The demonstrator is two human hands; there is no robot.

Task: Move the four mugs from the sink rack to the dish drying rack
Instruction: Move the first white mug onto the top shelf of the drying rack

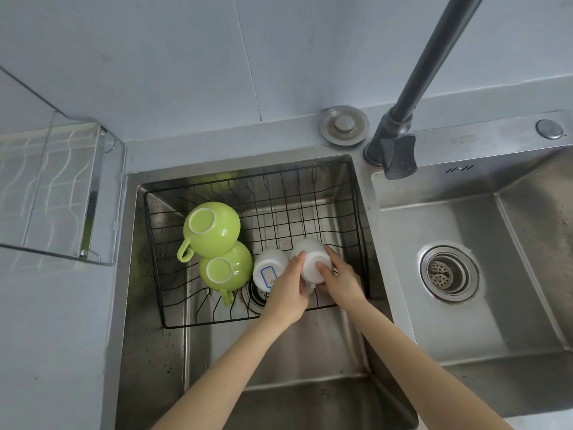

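I'm seeing my left hand (286, 293) and right hand (342, 282) both gripping the right-hand white mug (311, 262) inside the black sink rack (361, 231), with another white mug (269, 270) just beside it, two green mugs (217, 243) sitting upside down farther left, and the dish drying rack (62, 187) waiting beyond on the counter.

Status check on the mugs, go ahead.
Left hand and right hand: grip on white mug. All four in sink rack. Nothing blocking.
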